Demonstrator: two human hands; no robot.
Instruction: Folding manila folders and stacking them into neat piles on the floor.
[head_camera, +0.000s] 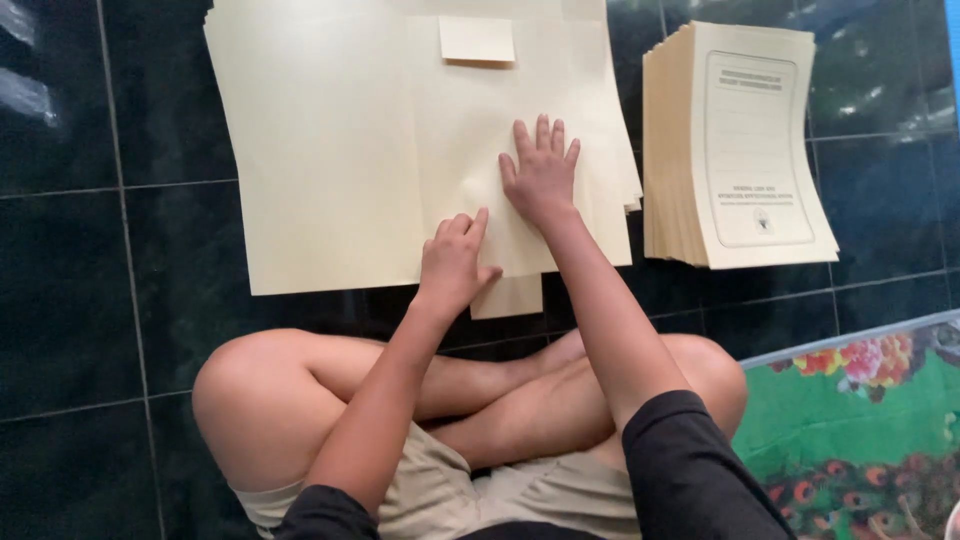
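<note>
Both hands, left hand (455, 262) and right hand (541, 172), press cream sheet (330, 150) near its lower edge

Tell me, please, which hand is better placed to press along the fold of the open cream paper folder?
Probably the left hand: it is curled at the cream paper folder's centre fold, near its lower edge, while the right hand lies flat on the right panel.

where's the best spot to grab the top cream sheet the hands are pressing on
Probably the small flap jutting past the near edge of the top cream sheet, beside the left hand. Come from the person's side: it overhangs the dark tiled floor, while the right hand pins the flat middle.
</note>
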